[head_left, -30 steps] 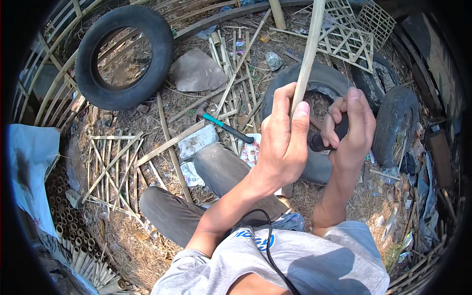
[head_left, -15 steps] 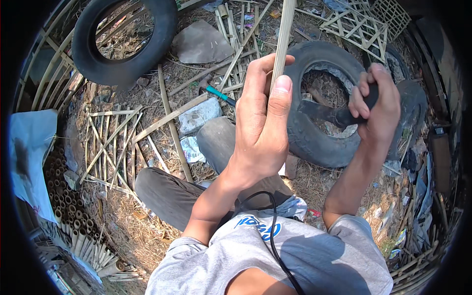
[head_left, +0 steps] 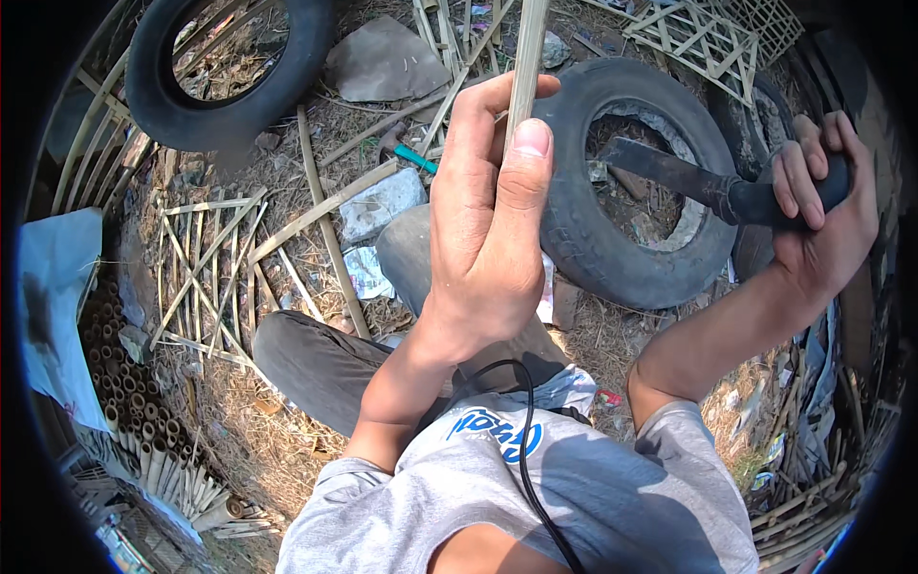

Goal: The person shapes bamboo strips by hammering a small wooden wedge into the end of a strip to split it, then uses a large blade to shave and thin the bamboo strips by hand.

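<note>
In my left hand [head_left: 492,215] is a pale bamboo strip [head_left: 529,57], gripped between thumb and fingers; it stands nearly upright and runs out of the top of the picture. My right hand [head_left: 822,191] is wrapped round the black handle of a broad-bladed knife [head_left: 669,177]. The dark blade points left toward my left hand and is apart from the strip. Below the blade lies a tyre [head_left: 583,249] with grey rubble showing inside its ring.
A second tyre [head_left: 158,110] leans at the upper left. A hammer [head_left: 413,158] with a green handle lies near a pale block [head_left: 382,204]. Lattices of bamboo strips [head_left: 215,268] rest on the ground. Cut bamboo tubes [head_left: 134,387] are stacked at left.
My right hand has swung outward to the right with the knife, so the blade is farther from my left hand. The left hand, with the strip, has shifted slightly left and up.
</note>
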A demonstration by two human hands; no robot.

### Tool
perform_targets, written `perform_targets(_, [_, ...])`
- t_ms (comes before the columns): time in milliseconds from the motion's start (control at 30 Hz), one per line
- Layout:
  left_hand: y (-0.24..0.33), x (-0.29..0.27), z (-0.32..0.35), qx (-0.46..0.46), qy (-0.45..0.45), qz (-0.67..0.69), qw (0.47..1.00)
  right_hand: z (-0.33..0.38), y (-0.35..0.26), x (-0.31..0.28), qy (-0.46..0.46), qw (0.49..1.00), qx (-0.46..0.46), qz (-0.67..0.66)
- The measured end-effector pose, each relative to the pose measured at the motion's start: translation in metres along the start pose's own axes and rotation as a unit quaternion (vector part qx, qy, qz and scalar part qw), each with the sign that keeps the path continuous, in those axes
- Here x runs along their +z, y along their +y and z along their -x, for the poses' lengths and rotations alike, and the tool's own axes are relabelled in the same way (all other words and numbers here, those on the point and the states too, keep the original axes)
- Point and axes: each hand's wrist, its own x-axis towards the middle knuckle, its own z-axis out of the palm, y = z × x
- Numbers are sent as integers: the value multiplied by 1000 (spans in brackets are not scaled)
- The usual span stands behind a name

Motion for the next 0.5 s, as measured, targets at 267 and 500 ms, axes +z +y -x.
perform_targets(267, [0, -1, 6, -2, -5, -8, 1000, 11, 68, 0, 117, 989, 33, 87])
perform_targets(500, [1, 0, 4, -16, 6, -17, 1000, 26, -2, -27, 1, 1000, -23, 8])
